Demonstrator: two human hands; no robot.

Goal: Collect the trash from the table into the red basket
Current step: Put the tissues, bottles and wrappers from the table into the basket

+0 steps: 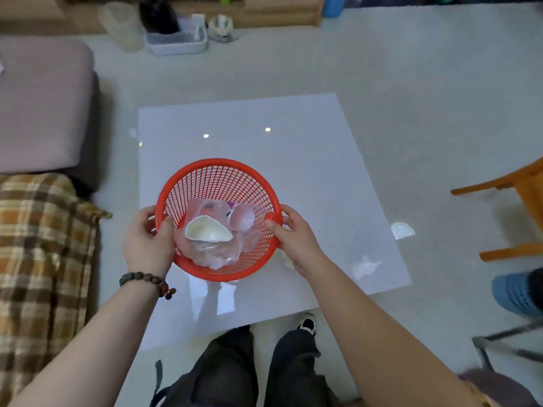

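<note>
The red basket (219, 183) is a round mesh container held above the near half of the glossy white table (293, 160), tilted so its open mouth faces the camera. The left hand (147, 242) closes on the rim at 9 o'clock, thumb inside the mesh wall and fingers curled around the outside. The right hand (293, 239) closes on the rim at 3 o'clock in the same manner, thumb tip pressed on the rim's inner edge. A beaded bracelet (147, 282) sits on the left wrist. The basket holds three visible items. A crumpled clear plastic wrapper (205, 254) with pink and purple print lies across the floor of the basket, from centre to 6 o'clock. A white crushed cup (208, 230) rests on top of the wrapper near centre, open side up. A pale pink rounded piece (242, 220) sits just beside the cup at 2 o'clock, touching the wrapper. On the floor beyond the table, at 11 o'clock, a grey plastic bin (176, 42) holds a dark object and a white item; their identity cannot be determined. A clear container (120, 27) stands just beside the bin.
</note>
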